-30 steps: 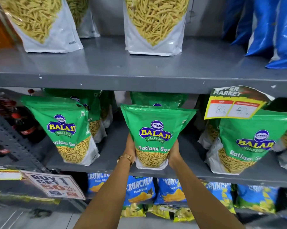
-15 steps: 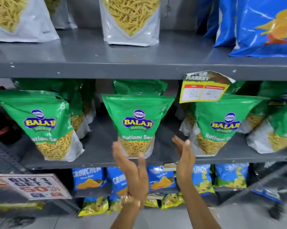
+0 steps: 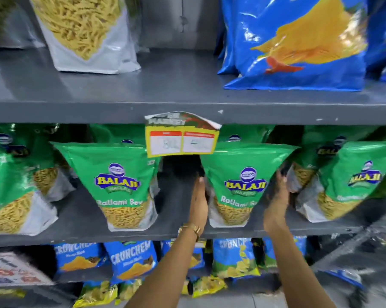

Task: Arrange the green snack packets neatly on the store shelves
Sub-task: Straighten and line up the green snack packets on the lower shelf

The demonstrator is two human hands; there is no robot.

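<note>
Several green Balaji Ratlami Sev packets stand on the grey middle shelf (image 3: 121, 232). My left hand (image 3: 198, 203) and my right hand (image 3: 276, 201) press flat against the two sides of one upright green packet (image 3: 243, 183), right of centre under the price tag. The green packet (image 3: 121, 185) that stands alone to its left is untouched. Further green packets stand at the far left (image 3: 7, 196) and at the right (image 3: 352, 181), with more rows behind them. A gold bracelet is on my left wrist.
A yellow price tag (image 3: 181, 136) hangs from the upper shelf edge (image 3: 76, 112). Clear sev bags (image 3: 85, 30) and blue bags (image 3: 298, 41) stand above. Blue Crunchem packets (image 3: 132, 261) fill the shelf below, with an offer sign (image 3: 12, 270) at lower left.
Both hands let go of the middle green packet, pulled back open, then moved right and closed on the sides of the neighbouring green packet. The view shifted right.
</note>
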